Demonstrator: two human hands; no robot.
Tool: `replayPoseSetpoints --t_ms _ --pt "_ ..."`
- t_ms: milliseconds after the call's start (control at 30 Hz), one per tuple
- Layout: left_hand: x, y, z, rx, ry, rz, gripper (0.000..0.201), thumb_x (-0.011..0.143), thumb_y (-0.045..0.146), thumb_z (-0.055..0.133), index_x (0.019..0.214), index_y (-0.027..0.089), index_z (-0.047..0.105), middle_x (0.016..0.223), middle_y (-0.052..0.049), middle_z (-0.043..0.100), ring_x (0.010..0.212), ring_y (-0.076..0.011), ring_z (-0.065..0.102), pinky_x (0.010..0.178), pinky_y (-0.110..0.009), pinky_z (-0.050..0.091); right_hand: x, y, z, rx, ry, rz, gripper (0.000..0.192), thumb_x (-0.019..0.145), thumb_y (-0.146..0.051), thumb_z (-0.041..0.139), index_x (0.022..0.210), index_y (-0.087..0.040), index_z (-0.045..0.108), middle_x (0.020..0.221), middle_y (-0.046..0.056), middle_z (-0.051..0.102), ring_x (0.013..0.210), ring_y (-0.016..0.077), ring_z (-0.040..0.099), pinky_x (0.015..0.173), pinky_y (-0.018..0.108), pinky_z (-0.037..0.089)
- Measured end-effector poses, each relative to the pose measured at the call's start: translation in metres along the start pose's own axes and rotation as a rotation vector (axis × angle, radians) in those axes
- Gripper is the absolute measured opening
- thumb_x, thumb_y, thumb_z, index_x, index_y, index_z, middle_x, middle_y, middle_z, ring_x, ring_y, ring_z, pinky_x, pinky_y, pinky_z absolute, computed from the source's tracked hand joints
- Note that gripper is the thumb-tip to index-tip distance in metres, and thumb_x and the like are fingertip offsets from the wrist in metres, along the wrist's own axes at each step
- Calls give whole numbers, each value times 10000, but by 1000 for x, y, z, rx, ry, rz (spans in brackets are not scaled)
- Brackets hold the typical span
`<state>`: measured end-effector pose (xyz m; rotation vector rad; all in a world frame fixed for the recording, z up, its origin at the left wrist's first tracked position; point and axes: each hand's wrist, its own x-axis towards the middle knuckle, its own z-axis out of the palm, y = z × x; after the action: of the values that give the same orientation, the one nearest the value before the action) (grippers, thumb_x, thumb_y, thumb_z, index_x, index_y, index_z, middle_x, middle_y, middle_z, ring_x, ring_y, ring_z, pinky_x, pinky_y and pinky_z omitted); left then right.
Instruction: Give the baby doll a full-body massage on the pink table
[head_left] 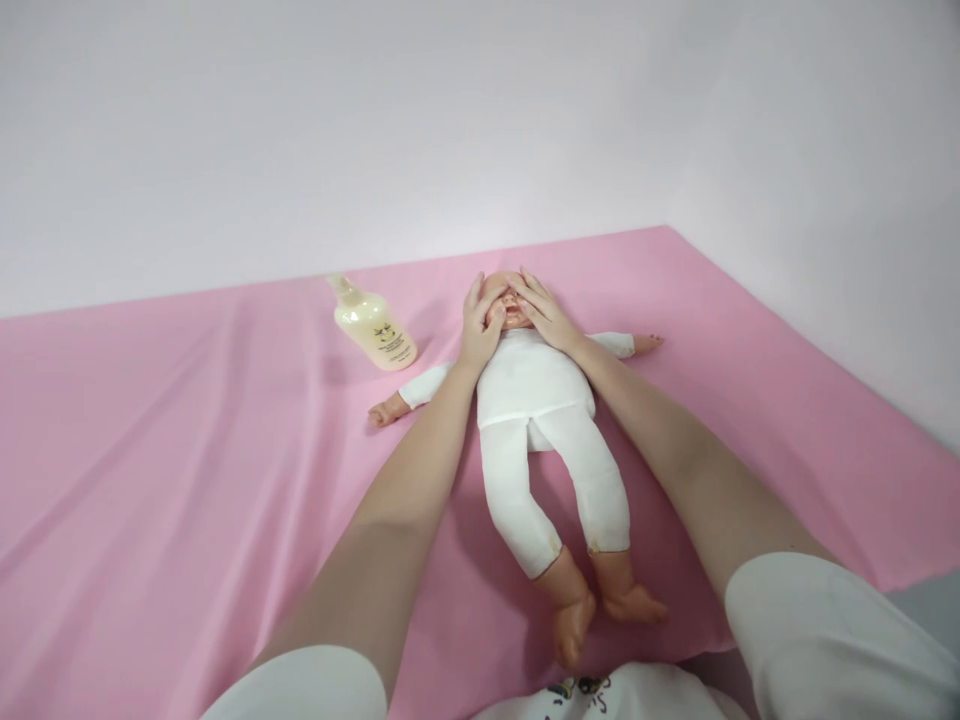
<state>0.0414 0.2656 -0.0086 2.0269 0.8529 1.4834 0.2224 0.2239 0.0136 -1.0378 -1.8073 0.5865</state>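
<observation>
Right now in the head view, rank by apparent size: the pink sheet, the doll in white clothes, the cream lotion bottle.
1. Pink sheet
2. Doll in white clothes
3. Cream lotion bottle, which lies farther from the camera

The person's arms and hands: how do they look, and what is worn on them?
Both forearms are bare. The left hand and right hand wear no gloves, rings or watch that I can see. Short white sleeves cover the upper arms, loose and plain.
</observation>
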Motion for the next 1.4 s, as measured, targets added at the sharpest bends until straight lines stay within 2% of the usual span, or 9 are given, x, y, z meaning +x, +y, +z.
replayPoseSetpoints --t_ms 200,300,400,567,733,867,1000,1200,1400 --pt "1 -13 2 -32 -10 -73 734 849 716 607 1436 278 568 1642 -91 360 1552 -299 270 1298 -443 158 2 11 3 87 3 112 815 930 -739 420 1598 -283 322 1699 -28 222 1603 187 106 1327 403 51" --pt "1 -23 6 -70 26 -138 825 821 721 640 1495 268 495 1644 -97 352 1555 -303 259 1301 -438 147 2 16 4 183 1 251 878 927 -726 452 1635 -276 193 1706 -20 186 1598 222 140 1324 464 76" --pt "0 -28 7 -98 37 -208 869 808 706 671 1526 270 448 1647 -93 348 1551 -304 271 1299 -433 166 1 19 4 215 2 347 926 906 -732 500 1641 -293 148 1696 -14 226 1590 264 178 1314 530 92" --pt "-2 -23 3 -70 15 -172 774 850 629 673 1515 290 468 1649 -72 352 1558 -292 257 1301 -437 161 0 18 3 182 -16 270 955 879 -742 542 1638 -314 152 1713 -31 154 1601 246 122 1322 495 69" --pt "1 -16 -1 -11 -36 -63 686 862 673 620 1435 299 572 1622 -66 407 1561 -299 244 1302 -464 125 2 9 2 40 -3 63 771 925 -728 457 1573 -318 375 1695 -45 238 1606 191 83 1328 406 35" --pt "3 -14 -2 -25 -71 -25 701 851 711 603 1410 287 600 1595 -73 447 1567 -297 229 1302 -455 122 2 4 1 19 -7 32 677 940 -694 458 1525 -353 452 1686 -60 263 1604 200 96 1324 434 32" --pt "3 -20 1 -106 -23 -123 719 832 682 653 1439 308 561 1643 -55 367 1570 -293 228 1297 -436 171 3 10 1 127 -35 112 788 916 -705 493 1589 -333 323 1698 -56 228 1602 186 112 1327 412 78" --pt "2 -36 5 -279 -35 -265 883 822 598 718 1566 272 370 1659 -85 327 1540 -289 311 1267 -419 286 5 21 4 231 -20 286 908 929 -734 421 1643 -254 132 1716 -13 152 1598 196 141 1323 421 103" --pt "1 -36 6 -196 -10 -215 885 818 650 696 1548 242 404 1639 -101 369 1541 -294 308 1285 -415 239 1 25 10 107 -6 249 1001 931 -782 323 1645 -128 72 1718 84 130 1600 211 126 1319 406 48"
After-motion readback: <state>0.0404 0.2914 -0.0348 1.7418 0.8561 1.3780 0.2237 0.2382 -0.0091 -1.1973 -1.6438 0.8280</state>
